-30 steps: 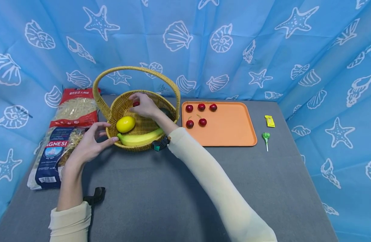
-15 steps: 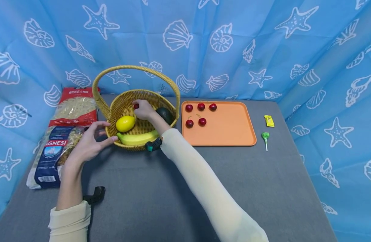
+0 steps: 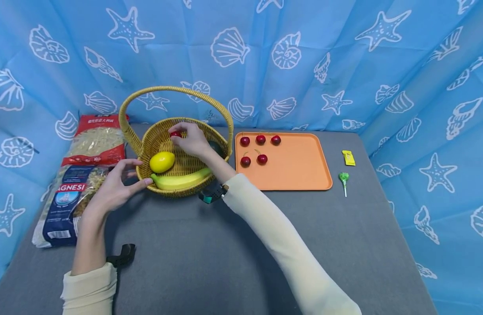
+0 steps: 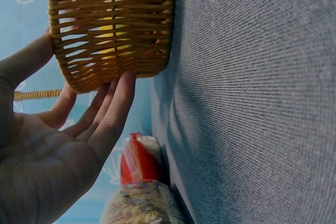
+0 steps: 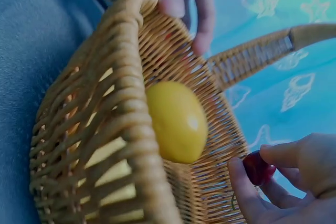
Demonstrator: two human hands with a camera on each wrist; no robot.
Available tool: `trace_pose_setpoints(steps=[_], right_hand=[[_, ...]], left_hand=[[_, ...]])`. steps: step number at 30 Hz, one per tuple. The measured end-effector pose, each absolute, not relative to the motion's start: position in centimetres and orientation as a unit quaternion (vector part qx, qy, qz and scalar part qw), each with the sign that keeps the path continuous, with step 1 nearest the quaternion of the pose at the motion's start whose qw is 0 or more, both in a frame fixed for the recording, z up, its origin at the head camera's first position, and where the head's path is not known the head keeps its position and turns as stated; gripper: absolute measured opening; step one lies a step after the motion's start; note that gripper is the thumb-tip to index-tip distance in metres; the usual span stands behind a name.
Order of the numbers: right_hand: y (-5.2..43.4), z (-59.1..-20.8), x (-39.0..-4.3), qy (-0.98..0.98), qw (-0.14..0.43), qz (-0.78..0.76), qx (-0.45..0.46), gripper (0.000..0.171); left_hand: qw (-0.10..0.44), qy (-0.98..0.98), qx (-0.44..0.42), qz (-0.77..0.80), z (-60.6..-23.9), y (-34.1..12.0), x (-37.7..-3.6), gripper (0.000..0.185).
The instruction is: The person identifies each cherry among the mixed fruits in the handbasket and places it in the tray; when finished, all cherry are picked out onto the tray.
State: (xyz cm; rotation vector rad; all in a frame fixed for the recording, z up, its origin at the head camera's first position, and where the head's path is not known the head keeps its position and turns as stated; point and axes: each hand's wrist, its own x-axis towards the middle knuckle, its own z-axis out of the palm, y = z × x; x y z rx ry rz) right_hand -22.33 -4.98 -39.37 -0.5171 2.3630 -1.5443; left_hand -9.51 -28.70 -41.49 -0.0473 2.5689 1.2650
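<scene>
A yellow wicker basket with a tall arched handle stands at the back left. In it lie a lemon, a banana and a dark green fruit, partly covered by the right wrist. My right hand is over the basket's interior and pinches a red cherry between thumb and fingers; the cherry's thin stem points down. My left hand touches the basket's left side from outside. In the left wrist view its thumb meets the rim, and its nearly straight fingers lie along the woven wall.
An orange tray with several cherries in its left part stands right of the basket. Farther right lie a yellow wrapped candy and a green lollipop. Two pasta bags lie at the left. A blue curtain hangs behind the table.
My right hand dipped slightly and tilted inside the basket, then rose and turned back, still pinching the cherry. The dark green fruit showed more fully mid-way. My left hand stays at the basket.
</scene>
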Motion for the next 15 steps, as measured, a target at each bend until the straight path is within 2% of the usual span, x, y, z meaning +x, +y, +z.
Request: trace_pose_setpoints(steps=[10, 15], right_hand=[[-0.2, -36.1, -18.8, 0.785, 0.133, -0.55, -0.251, 0.031], [3.3, -34.8, -16.2, 0.749, 0.097, -0.574, -0.318, 0.025]], left_hand=[[0.139, 0.89, -0.023, 0.434, -41.5, -28.7, -9.5, 0.084], [0.136, 0.89, -0.021, 0.436, -41.6, -28.7, -9.5, 0.083]])
